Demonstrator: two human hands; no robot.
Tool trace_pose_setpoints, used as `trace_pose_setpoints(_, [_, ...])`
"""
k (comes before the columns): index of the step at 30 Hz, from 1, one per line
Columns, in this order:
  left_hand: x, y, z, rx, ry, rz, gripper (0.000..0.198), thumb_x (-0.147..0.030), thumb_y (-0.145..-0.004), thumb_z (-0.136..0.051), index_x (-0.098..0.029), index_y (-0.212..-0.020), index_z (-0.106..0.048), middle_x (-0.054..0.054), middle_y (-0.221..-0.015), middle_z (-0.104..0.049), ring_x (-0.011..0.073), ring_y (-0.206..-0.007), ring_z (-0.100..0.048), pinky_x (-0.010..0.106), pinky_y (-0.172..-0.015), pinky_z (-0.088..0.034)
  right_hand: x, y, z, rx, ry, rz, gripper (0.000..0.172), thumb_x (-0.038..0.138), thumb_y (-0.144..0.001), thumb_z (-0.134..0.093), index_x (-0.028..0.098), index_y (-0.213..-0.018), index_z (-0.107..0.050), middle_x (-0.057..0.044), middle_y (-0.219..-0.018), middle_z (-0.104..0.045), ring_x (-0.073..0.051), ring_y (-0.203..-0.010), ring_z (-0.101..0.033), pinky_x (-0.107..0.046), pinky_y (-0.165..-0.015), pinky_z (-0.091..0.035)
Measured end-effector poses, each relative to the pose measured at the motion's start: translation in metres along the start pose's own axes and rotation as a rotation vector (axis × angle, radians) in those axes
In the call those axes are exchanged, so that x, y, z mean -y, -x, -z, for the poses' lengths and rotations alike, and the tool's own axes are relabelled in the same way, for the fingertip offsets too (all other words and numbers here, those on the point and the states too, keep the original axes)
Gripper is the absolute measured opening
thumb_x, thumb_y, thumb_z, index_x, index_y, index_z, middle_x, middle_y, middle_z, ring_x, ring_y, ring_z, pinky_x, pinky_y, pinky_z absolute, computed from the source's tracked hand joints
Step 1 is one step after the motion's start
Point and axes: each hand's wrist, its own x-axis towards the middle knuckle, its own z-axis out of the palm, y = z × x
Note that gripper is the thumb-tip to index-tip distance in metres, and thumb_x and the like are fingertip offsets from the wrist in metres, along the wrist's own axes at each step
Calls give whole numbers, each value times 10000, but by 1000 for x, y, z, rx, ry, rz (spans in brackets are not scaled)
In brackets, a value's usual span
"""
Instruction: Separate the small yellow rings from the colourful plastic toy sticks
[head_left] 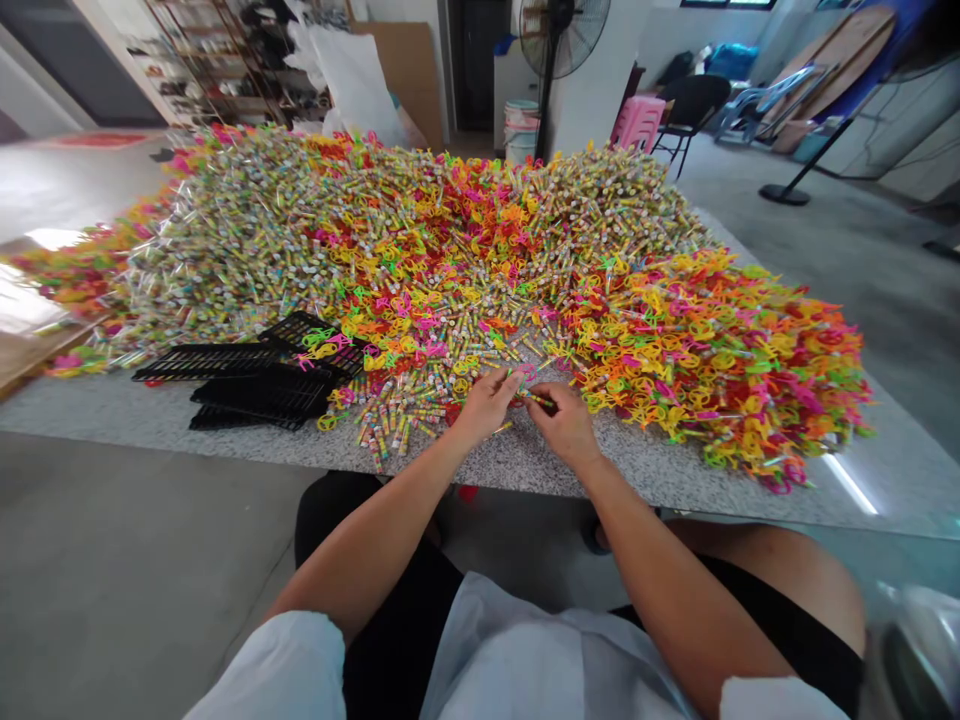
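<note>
My left hand (489,404) and my right hand (564,424) meet just above the near part of the table. The fingers of both are closed in a pinch. Between them is a small printed tube (537,399), yellow-green, its right end in my right fingertips. A pink plastic loop piece (528,371) shows at my left fingertips; whether it is joined to the tube I cannot tell. Loose printed tubes (394,415) lie left of my left hand. Right of my right hand rises a heap of tubes with bright plastic loop tops (720,350).
Black slotted trays (262,395) lie stacked askew at the left on the speckled stone table (630,470). A large pile of tubes (247,230) covers the far side. Beyond stand a fan (562,20), pink stools (637,122) and a black chair (691,100).
</note>
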Motion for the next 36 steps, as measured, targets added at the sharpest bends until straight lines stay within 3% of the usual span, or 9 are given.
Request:
trace_pose_setpoints(4, [9,-2,-4,-24,154,101,453,-610,-860,-637,-168,-764,-665,-7,-703,-578,139,-705,-547,250,-666,-455,-2,1,-7,-22,75,49,206,393,-955,-588,223,-1040,-669,-78,-1007,-706,-229,-976,-657,-364,-936,-507])
trace_pose_setpoints(7, [8,0,-9,-108,284,185,466,-620,-800,-700,-155,-822,-731,4,-723,-626,138,-694,-556,254,-670,-452,-4,2,-11,-55,78,103,191,382,-965,-584,217,-1028,-658,-74,-969,-702,-220,-904,-660,-362,-883,-524])
trace_pose_setpoints(12, [3,2,-10,-164,381,183,456,-606,-756,-752,-154,-815,-753,24,-756,-657,145,-712,-574,267,-693,-468,-6,4,-11,-33,39,146,139,350,-966,-596,222,-983,-650,-49,-907,-696,-198,-815,-650,-341,-802,-528])
trace_pose_setpoints(18, [7,0,-10,-141,399,232,456,-599,-743,-769,-147,-805,-749,9,-690,-630,122,-630,-538,246,-615,-442,-6,5,-7,-55,40,124,135,342,-972,-592,218,-992,-643,-54,-938,-687,-200,-858,-642,-342,-824,-518])
trace_pose_setpoints(36, [7,3,-15,-150,384,260,475,-612,-736,-759,-145,-821,-761,14,-682,-643,123,-612,-549,240,-596,-445,-6,6,-6,-34,64,140,140,341,-982,-582,222,-1016,-649,-62,-962,-699,-209,-896,-658,-350,-853,-530])
